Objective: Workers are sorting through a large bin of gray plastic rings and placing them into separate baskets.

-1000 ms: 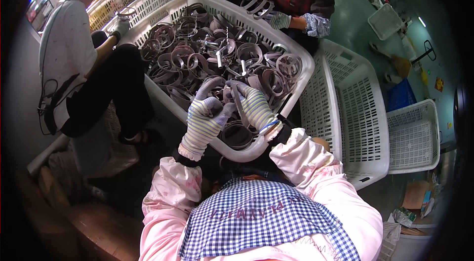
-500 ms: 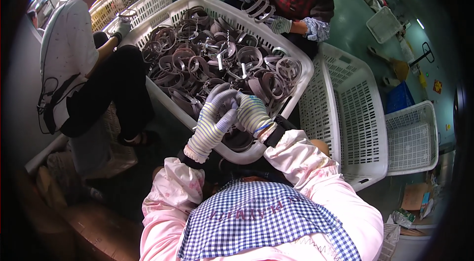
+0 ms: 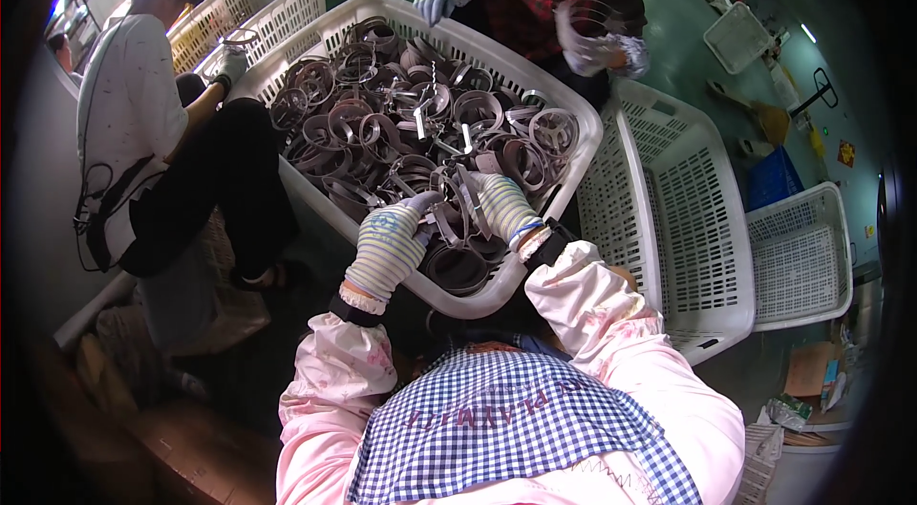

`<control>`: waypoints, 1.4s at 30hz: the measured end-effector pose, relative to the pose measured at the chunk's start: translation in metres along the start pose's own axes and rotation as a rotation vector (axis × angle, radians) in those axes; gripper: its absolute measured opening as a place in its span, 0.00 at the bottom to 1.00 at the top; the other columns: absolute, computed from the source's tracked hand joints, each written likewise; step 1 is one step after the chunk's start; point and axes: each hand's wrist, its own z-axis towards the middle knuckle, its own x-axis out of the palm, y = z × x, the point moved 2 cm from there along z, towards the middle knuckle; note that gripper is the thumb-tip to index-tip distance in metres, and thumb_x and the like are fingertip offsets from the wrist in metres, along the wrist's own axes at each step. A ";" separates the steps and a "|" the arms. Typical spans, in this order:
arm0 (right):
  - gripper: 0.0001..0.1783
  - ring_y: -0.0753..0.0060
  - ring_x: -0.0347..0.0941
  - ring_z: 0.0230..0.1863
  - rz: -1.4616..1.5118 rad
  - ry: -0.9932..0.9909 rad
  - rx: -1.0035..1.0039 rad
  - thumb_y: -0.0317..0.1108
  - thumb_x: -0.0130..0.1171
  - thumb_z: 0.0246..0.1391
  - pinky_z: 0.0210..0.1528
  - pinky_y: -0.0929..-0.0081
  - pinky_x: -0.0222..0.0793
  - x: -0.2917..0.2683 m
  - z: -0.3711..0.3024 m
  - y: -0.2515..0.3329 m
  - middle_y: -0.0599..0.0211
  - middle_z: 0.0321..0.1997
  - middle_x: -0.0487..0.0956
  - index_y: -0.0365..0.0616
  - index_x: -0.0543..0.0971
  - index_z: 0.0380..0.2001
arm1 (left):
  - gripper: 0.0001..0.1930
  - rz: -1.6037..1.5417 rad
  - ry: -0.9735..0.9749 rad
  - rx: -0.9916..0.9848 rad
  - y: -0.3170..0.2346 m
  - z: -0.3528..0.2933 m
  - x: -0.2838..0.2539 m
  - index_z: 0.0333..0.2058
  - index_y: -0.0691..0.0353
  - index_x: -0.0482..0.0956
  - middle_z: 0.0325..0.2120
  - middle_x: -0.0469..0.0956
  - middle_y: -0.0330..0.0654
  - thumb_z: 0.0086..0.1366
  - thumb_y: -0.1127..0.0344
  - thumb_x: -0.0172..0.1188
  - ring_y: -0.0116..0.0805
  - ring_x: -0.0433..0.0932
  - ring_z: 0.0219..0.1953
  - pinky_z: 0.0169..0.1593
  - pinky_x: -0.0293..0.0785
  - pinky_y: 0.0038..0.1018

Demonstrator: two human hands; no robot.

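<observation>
Two gloved hands of the person work at the near edge of a large white plastic basket (image 3: 583,137) that is full of grey metal band rings (image 3: 401,132). The left hand (image 3: 390,245), in a striped knit glove, has its fingers curled around a grey ring strip (image 3: 447,218) just inside the near rim. The right hand (image 3: 504,207), in the same kind of glove, holds the other side of this strip, fingers closed on it. Both hands are close together, almost touching. Across the basket, another person's gloved hand (image 3: 436,0) rests on the far rim. At the right stands an empty white basket (image 3: 688,218), tilted, beside the full one.
</observation>
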 end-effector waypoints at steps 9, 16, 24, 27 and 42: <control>0.19 0.47 0.80 0.36 -0.505 -0.028 -0.308 0.42 0.57 0.61 0.41 0.61 0.76 -0.024 -0.014 0.027 0.48 0.34 0.83 0.49 0.79 0.53 | 0.22 -0.132 -0.015 -0.039 0.007 -0.002 0.009 0.51 0.50 0.80 0.38 0.84 0.46 0.55 0.71 0.64 0.47 0.83 0.40 0.42 0.79 0.37; 0.22 0.44 0.78 0.47 -0.041 -0.432 -0.501 0.52 0.62 0.57 0.54 0.53 0.71 -0.028 -0.062 0.067 0.46 0.47 0.81 0.42 0.82 0.38 | 0.22 -0.006 -0.180 -0.128 0.020 0.000 0.012 0.53 0.50 0.77 0.38 0.83 0.46 0.59 0.67 0.63 0.48 0.82 0.39 0.42 0.78 0.39; 0.24 0.46 0.70 0.59 -0.532 -0.653 -0.776 0.54 0.71 0.46 0.65 0.49 0.57 -0.008 -0.067 0.076 0.44 0.61 0.73 0.42 0.84 0.29 | 0.20 0.135 -0.313 -0.146 0.006 -0.001 0.017 0.52 0.53 0.75 0.34 0.81 0.46 0.60 0.68 0.60 0.49 0.81 0.34 0.37 0.77 0.41; 0.19 0.49 0.72 0.57 -0.561 -0.696 -0.831 0.48 0.72 0.46 0.65 0.51 0.58 -0.006 -0.066 0.075 0.46 0.59 0.75 0.42 0.85 0.29 | 0.20 0.160 -0.354 -0.136 0.003 -0.003 0.014 0.53 0.56 0.74 0.32 0.80 0.46 0.60 0.68 0.61 0.49 0.81 0.32 0.35 0.76 0.42; 0.07 0.52 0.75 0.56 -0.548 -0.594 -1.002 0.32 0.69 0.44 0.66 0.51 0.59 -0.005 -0.068 0.079 0.50 0.57 0.79 0.45 0.81 0.23 | 0.22 0.180 -0.281 -0.133 0.004 -0.008 0.022 0.55 0.52 0.74 0.32 0.81 0.44 0.60 0.66 0.61 0.48 0.82 0.33 0.36 0.77 0.41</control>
